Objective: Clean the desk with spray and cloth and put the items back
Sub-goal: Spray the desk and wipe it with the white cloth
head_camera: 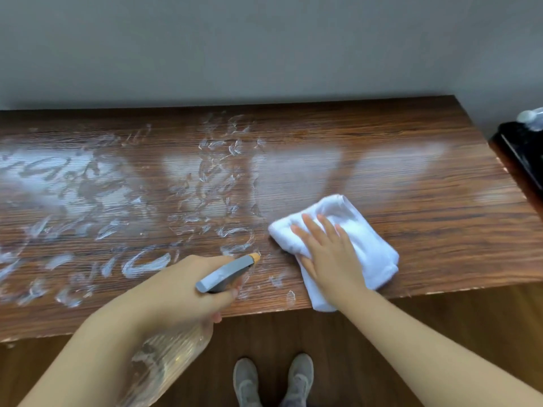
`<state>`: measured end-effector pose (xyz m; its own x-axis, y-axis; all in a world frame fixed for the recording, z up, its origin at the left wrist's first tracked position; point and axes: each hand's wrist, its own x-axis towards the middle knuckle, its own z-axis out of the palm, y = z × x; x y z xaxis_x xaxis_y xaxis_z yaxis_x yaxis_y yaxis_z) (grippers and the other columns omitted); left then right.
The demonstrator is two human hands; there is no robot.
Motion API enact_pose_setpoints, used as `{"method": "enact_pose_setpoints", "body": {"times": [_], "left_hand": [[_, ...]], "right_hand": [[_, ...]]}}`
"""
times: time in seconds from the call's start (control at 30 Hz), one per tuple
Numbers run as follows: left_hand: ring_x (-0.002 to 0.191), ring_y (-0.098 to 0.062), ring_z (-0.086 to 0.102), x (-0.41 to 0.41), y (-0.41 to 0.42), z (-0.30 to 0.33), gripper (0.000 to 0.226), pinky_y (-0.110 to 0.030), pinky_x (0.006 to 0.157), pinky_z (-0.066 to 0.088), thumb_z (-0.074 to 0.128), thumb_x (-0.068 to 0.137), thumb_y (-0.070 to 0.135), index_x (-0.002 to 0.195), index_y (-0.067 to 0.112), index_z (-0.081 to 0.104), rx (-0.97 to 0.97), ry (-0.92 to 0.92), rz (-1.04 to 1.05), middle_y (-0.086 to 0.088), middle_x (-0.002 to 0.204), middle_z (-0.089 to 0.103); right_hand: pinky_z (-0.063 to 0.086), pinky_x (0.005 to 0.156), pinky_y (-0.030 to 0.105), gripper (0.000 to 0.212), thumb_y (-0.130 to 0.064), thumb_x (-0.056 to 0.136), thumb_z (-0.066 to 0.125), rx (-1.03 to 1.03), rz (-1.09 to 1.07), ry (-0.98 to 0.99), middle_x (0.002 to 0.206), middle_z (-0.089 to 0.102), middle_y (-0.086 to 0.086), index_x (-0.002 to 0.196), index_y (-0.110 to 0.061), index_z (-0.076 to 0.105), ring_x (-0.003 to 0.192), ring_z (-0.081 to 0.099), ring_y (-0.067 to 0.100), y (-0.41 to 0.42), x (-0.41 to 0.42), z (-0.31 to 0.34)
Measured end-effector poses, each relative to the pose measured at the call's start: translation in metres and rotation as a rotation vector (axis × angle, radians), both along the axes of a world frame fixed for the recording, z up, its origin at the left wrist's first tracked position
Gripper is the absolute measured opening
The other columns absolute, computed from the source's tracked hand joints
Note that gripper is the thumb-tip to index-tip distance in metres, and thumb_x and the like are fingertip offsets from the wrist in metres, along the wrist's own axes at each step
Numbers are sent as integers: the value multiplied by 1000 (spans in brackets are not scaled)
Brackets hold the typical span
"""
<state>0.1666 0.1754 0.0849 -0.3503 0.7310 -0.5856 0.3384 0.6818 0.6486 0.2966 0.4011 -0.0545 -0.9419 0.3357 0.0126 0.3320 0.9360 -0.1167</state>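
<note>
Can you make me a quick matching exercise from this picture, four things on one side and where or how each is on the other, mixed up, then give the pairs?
Things
1. cloth
2. spray bottle
3. foam smears
4. shoes

Places or states
A. on the floor below the desk's edge
B. gripped in the left hand
C. spread over the desk's left half
D. pressed flat under the right hand

Pairs: 1-D, 2-B, 3-C, 4-A

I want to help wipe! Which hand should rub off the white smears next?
The right hand, probably. It already lies flat on the white cloth, just beside the white smears. The left hand is busy gripping the spray bottle.
</note>
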Motion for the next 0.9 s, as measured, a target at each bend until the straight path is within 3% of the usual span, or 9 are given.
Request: {"method": "enact_pose_setpoints", "body": {"times": [0.1,0.27,0.5,0.73,0.9], "left_hand": [[72,-6,75,5,0,-6,10,-39,80,57,55,97,32,97,22,57,-73,-7,-55,4,83,66],[71,-5,74,10,2,-15,12,-39,79,58,54,98,32,97,21,58,-89,3,-82,2,88,68],[69,-4,74,12,6,-16,13,-39,77,57,54,97,30,90,18,55,-72,30,-131,-2,84,68],[70,-2,74,15,0,-12,18,-45,78,57,52,97,30,101,12,54,-102,55,-176,-4,86,68],[70,-4,74,18,0,-7,19,-44,78,57,54,97,31,98,13,57,-51,32,-127,-2,87,68]], "right_hand": [[38,104,49,58,-44,87,29,-33,19,-35,146,46,2,137,-24,51,133,42,30,25,-33,2],[32,106,50,67,-51,86,18,-12,-41,-51,149,41,4,139,-22,47,135,38,33,84,-67,4],[31,107,47,64,-51,89,20,-9,-81,-49,149,42,4,140,-20,46,135,37,33,109,-31,3],[26,111,44,54,-45,95,28,-57,-102,-18,151,38,2,144,-24,39,139,34,27,70,58,-3],[26,105,44,51,-40,90,36,-18,-102,39,147,45,5,139,-25,40,133,38,29,6,54,-2]]}}
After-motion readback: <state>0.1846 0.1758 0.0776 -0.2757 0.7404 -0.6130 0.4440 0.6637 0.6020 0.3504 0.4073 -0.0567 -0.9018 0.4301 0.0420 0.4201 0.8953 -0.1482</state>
